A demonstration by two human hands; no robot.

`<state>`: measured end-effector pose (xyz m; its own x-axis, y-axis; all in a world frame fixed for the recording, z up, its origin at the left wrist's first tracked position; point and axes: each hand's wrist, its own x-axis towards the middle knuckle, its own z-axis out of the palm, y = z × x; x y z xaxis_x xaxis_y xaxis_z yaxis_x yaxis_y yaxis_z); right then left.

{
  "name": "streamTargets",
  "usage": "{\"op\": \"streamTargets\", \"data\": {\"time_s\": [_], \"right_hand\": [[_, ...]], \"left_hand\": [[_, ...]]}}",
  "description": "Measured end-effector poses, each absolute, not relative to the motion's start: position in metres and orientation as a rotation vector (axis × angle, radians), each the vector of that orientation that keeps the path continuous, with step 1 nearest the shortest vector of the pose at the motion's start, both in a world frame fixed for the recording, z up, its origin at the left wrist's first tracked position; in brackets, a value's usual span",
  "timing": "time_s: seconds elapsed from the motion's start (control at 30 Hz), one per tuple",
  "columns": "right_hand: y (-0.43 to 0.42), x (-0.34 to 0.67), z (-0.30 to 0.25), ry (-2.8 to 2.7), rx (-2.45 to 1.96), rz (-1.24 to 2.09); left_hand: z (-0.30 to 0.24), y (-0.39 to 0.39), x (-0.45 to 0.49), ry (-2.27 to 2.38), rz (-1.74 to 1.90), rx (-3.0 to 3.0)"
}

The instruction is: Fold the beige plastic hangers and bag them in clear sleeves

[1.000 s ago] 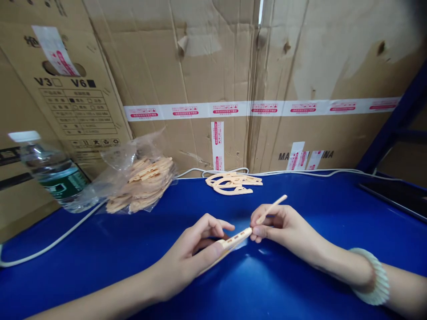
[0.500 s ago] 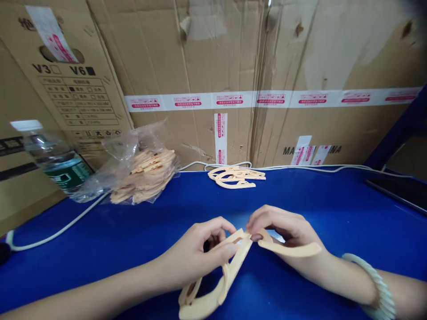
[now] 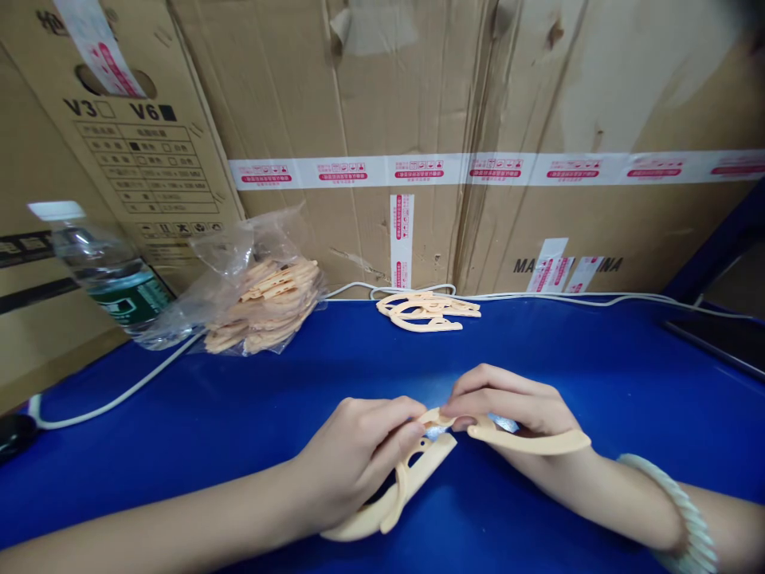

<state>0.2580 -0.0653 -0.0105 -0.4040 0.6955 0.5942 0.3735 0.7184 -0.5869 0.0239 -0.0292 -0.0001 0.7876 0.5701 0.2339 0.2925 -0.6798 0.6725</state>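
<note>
While both hands meet low over blue counter (image 3: 239,414), left hand (image 3: 358,458) pinches curved peach plastic piece (image 3: 412,478), long end trailing toward person. Right hand (image 3: 514,414) grips second peach strip (image 3: 531,441); near ends touch between fingertips. Behind: small pile of like pieces (image 3: 427,311), clear bag of more (image 3: 263,307), water bottle (image 3: 107,271) far left, cardboard boxes (image 3: 418,96) along back.
</note>
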Motion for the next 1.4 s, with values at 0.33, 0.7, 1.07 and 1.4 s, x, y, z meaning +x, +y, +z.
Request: {"op": "streamTargets", "data": {"time_s": [0.33,0.7,1.07,1.4], "right_hand": [[-0.065,0.263,-0.003,-2.359,-0.600,-0.032],[-0.074,0.262,0.036,-2.328,-0.644,-0.327],[-0.016,0.342,0.034,-1.934,-1.575,1.193],[-0.027,0.337,0.041,-2.132,-1.817,0.678]], "left_hand": [[-0.004,-0.028,0.025,0.677,0.476,2.551],[0.001,-0.020,0.027,0.762,0.557,2.017],[0.008,0.007,0.025,0.780,0.708,1.070],[0.011,0.009,0.026,0.804,0.755,0.903]]}}
